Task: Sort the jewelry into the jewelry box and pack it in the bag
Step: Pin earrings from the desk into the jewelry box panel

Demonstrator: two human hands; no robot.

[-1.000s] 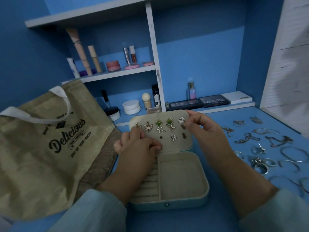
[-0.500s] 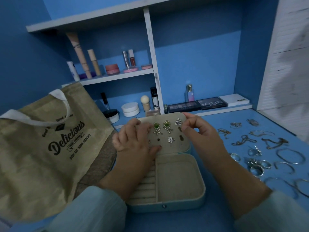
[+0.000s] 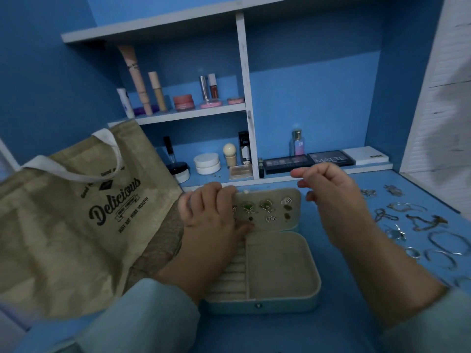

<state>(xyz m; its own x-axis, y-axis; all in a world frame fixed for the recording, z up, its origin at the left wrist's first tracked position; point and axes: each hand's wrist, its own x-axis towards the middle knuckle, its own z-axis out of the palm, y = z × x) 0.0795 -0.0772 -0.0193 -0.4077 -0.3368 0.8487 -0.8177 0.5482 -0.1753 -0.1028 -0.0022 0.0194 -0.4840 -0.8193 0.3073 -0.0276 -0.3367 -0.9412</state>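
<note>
Counter [image 3: 341, 327]: blue surface; bare strip in front of the box and between the box and the loose pieces on my right.
Shelf unit [image 3: 243, 80]: white boards against the blue back wall, cosmetics on two levels; its bottom ledge runs just behind the box lid.
Bag [image 3: 66, 225]: tan tote printed "Delicious", propped at my left, its right edge near the box; white handle loops at the top.
Jewelry box [image 3: 277, 271]: open on the counter, centre; front edge with snap button faces me. Large right compartment holds nothing visible; ring rolls on the left are partly hidden by my left wrist.
Lid [image 3: 293, 220]: tilted back, its top edge close to the shelf ledge; earrings [image 3: 266, 205] pinned in rows on its panel.
Left grip [image 3: 211, 212]: lies over the lid's left side, fingers curled at its upper left edge, thumb along the hinge line; whether it pinches anything I cannot tell.
Right grip [image 3: 328, 189]: raised off the lid, above its right corner, touching nothing; fingers loosely bent, released, blurred.
Loose jewelry [image 3: 418, 222]: chains, bangles and rings spread on the counter at my right, well apart from the box.
</note>
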